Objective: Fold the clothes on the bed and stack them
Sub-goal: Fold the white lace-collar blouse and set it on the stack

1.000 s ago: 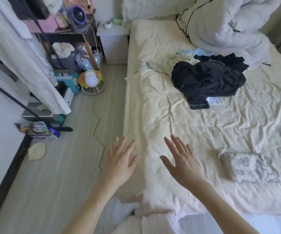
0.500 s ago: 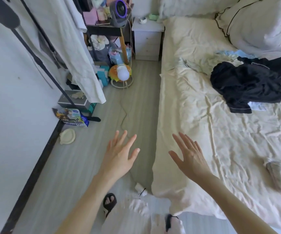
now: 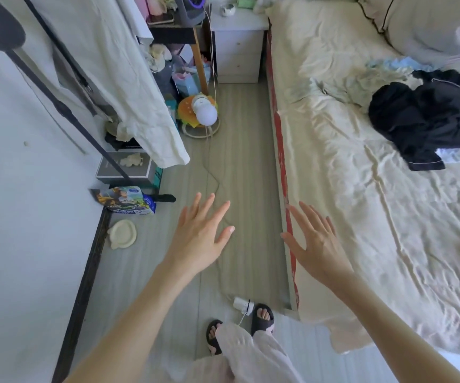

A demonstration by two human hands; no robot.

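Your left hand hangs over the floor with fingers spread, holding nothing; your right hand is likewise splayed and empty above the bed's left edge. The black clothes lie crumpled (unfolded) toward the bed's far right side, pale blue garments just behind them.

printed packet on floor, lettering too blurred to read
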